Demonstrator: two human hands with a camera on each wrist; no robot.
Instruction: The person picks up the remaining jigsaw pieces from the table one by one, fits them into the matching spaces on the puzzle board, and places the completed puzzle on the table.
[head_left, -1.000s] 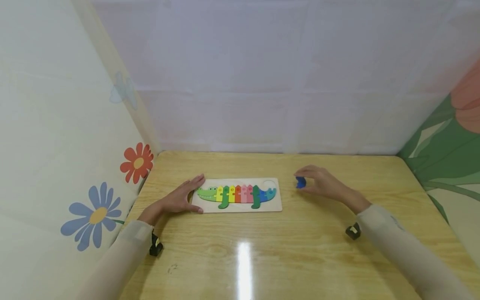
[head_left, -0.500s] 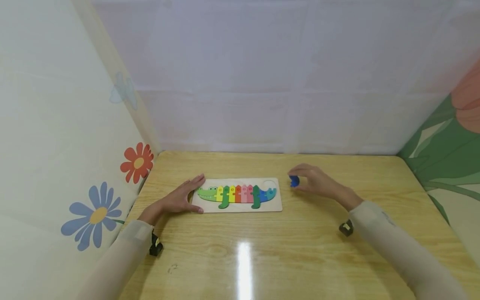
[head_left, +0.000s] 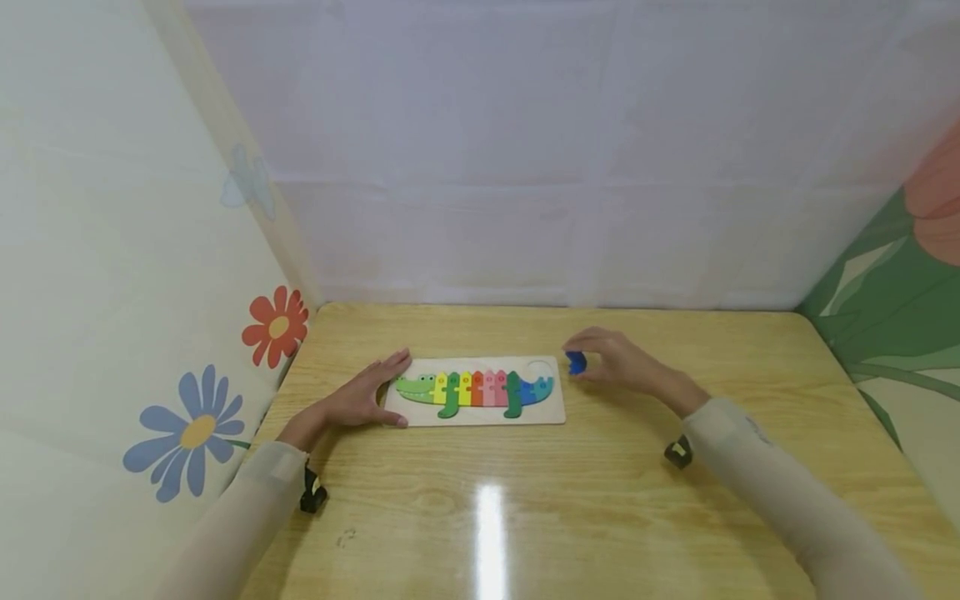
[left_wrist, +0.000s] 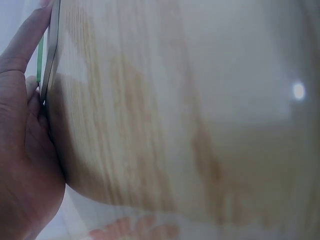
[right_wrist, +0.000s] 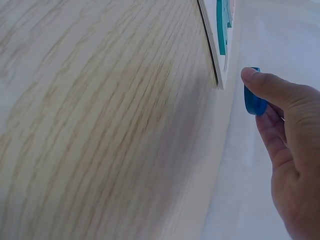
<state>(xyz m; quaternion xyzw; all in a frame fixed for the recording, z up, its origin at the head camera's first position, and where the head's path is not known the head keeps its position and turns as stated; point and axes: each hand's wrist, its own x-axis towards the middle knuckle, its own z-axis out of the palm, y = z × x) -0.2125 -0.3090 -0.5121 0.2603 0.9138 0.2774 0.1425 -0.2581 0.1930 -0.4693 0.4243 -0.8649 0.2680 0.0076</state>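
Observation:
A wooden crocodile puzzle board (head_left: 472, 417) lies flat on the table, with colourful pieces set in it. Its upper right corner shows a bare round outline by the blue tail. Against the board's left end rests my left hand (head_left: 360, 396), fingers and thumb spread fairly straight along its upper and lower corners. In the left wrist view my thumb (left_wrist: 25, 45) touches the board's edge. Just off the board's right end, my right hand (head_left: 622, 362) pinches a dark blue curved puzzle piece (head_left: 576, 362) between thumb and fingers. The right wrist view shows this blue piece (right_wrist: 254, 97) raised above the table.
The pale wooden table (head_left: 450, 500) ends at a white cloth backdrop (head_left: 450, 167). A flower-patterned panel (head_left: 195, 429) stands on the left and another with large leaves (head_left: 900, 308) on the right. Black wrist cameras hang below both sleeves.
My right hand has moved left with the blue puzzle piece, close to the board's right end. My left hand and the board stay in place.

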